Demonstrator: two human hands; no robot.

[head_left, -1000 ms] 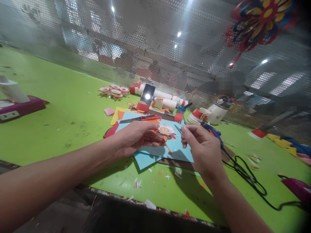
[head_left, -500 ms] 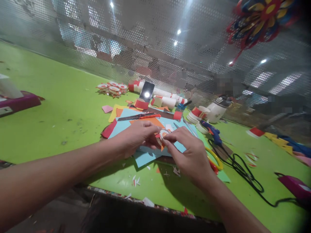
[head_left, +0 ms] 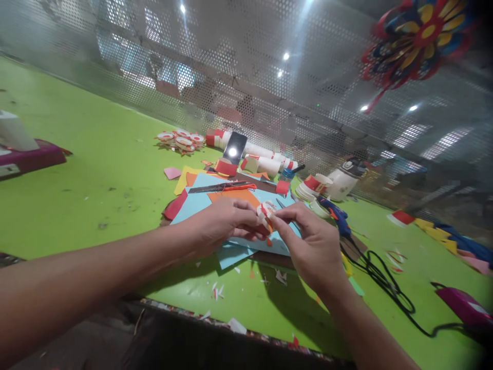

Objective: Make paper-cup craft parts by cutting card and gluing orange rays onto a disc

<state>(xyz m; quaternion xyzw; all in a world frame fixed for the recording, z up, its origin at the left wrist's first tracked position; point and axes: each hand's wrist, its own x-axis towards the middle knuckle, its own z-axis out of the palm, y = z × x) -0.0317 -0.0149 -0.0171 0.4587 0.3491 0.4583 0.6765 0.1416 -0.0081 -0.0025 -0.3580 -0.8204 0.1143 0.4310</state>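
Between my two hands is a small round paper piece [head_left: 265,210], white with red and orange parts. My left hand [head_left: 234,221] grips it from the left, its lower fingers curled beneath. Thumb and forefinger of my right hand [head_left: 308,234] pinch its right side. An orange strip hangs below it. Under my hands lie stacked coloured paper sheets [head_left: 200,208], mostly light blue, with orange, yellow and brown ones. On the stack rest a dark ruler-like strip [head_left: 208,188] and an orange-handled tool [head_left: 246,187].
Several finished-looking paper discs [head_left: 181,140], a phone [head_left: 234,146] and paper cups [head_left: 314,185] stand behind the stack. A blue glue gun [head_left: 337,213] with a black cable [head_left: 389,288] lies right. Purple power strips [head_left: 462,303] sit at both sides. Paper scraps [head_left: 217,292] litter the front edge.
Both hands have shifted slightly right with the round paper piece, which has turned so more of its red and white side shows. The view has tilted a little.
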